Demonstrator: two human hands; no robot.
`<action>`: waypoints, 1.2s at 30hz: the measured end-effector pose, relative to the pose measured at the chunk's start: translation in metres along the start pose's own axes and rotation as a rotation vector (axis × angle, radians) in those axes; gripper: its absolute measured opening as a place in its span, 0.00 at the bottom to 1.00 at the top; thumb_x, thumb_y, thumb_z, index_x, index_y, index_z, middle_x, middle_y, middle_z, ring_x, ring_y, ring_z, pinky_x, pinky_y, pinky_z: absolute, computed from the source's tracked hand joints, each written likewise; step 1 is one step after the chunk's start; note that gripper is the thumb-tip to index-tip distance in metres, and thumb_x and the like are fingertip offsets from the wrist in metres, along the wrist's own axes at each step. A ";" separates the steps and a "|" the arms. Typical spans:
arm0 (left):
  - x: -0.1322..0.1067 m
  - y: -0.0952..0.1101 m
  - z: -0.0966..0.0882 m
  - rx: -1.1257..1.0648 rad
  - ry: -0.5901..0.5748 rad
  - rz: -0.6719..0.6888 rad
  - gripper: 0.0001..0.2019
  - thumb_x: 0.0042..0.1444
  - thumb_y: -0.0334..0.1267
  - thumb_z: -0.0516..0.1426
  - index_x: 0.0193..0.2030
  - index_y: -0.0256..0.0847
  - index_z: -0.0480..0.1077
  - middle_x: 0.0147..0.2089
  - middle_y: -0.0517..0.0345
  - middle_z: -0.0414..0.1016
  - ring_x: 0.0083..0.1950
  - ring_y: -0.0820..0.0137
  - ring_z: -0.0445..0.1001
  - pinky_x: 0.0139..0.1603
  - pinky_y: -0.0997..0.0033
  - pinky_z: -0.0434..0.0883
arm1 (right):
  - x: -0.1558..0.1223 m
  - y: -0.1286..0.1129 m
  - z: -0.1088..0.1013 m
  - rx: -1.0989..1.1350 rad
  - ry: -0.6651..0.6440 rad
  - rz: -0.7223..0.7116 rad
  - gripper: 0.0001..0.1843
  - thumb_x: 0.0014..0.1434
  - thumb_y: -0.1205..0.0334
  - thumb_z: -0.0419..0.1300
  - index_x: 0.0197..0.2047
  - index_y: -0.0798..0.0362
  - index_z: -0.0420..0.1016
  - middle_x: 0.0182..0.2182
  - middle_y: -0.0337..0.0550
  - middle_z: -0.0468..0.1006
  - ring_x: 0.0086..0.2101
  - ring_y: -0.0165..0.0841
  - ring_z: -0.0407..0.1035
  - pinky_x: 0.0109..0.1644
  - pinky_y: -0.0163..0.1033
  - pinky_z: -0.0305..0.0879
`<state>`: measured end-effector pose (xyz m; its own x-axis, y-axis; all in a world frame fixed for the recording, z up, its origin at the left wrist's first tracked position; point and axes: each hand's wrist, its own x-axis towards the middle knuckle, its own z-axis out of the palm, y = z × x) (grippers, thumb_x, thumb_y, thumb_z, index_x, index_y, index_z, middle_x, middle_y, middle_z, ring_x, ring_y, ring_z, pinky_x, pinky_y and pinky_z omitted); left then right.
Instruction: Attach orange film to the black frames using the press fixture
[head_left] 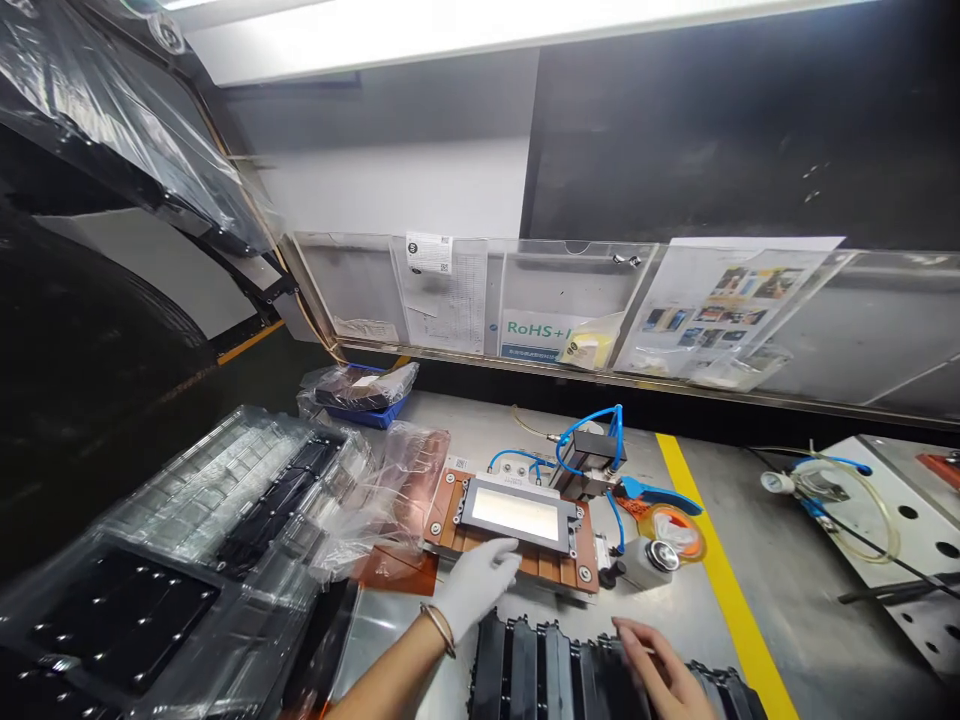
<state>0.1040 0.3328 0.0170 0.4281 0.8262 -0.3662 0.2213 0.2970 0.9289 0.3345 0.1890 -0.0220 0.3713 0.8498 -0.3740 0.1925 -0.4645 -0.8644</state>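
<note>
The left hand (476, 590), in a white glove, lay on the near edge of a flat copper plate with a grey frame on top (559, 567), its fingers close together and not gripping. The bare right hand (660, 668), near that plate, had its fingers a little apart on a row of black ribbed plastic pieces (540, 675). The glove maybe kept the plate clean.

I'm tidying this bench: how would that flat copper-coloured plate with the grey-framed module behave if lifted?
Probably heavy for its size and stiff: the copper-coloured plate looks like solid metal. Lying flat, it seems unlikely to roll or tip. The blue plastic hoses beside it may snag if connected.
</note>
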 end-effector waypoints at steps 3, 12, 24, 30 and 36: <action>0.013 0.007 -0.002 0.346 -0.001 0.225 0.22 0.57 0.42 0.55 0.58 0.41 0.69 0.64 0.44 0.66 0.68 0.52 0.57 0.71 0.44 0.45 | 0.033 -0.004 0.001 -0.317 0.169 -0.247 0.31 0.59 0.38 0.47 0.52 0.53 0.72 0.51 0.55 0.73 0.40 0.40 0.75 0.44 0.44 0.74; 0.042 -0.003 0.007 0.962 -0.011 0.455 0.37 0.59 0.54 0.52 0.69 0.33 0.52 0.73 0.42 0.46 0.74 0.48 0.39 0.71 0.41 0.40 | 0.070 -0.023 -0.002 -0.558 0.126 -0.356 0.27 0.56 0.48 0.48 0.48 0.57 0.73 0.51 0.62 0.74 0.52 0.56 0.68 0.54 0.62 0.63; 0.027 0.001 -0.078 0.682 0.270 0.006 0.17 0.60 0.43 0.51 0.50 0.34 0.70 0.44 0.46 0.78 0.50 0.60 0.74 0.54 0.60 0.68 | 0.073 -0.032 0.019 -0.245 0.104 -0.176 0.24 0.53 0.45 0.58 0.48 0.51 0.74 0.40 0.49 0.75 0.38 0.43 0.73 0.49 0.52 0.68; 0.047 -0.004 -0.060 0.351 0.205 -0.177 0.14 0.62 0.42 0.54 0.51 0.36 0.65 0.40 0.54 0.75 0.28 0.74 0.74 0.24 0.75 0.72 | 0.100 -0.037 0.058 0.162 0.026 0.102 0.19 0.63 0.49 0.57 0.48 0.55 0.72 0.34 0.41 0.80 0.29 0.31 0.74 0.38 0.43 0.73; -0.010 -0.030 -0.053 0.141 0.251 -0.223 0.20 0.60 0.41 0.54 0.56 0.35 0.59 0.52 0.43 0.70 0.35 0.72 0.75 0.28 0.74 0.75 | 0.038 -0.013 0.062 0.470 0.016 0.200 0.40 0.39 0.34 0.68 0.48 0.54 0.74 0.43 0.50 0.80 0.36 0.42 0.78 0.46 0.48 0.75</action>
<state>0.0469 0.3409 -0.0039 0.1312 0.8455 -0.5176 0.4111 0.4287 0.8045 0.2901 0.2429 -0.0462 0.3734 0.7500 -0.5459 -0.3120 -0.4526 -0.8353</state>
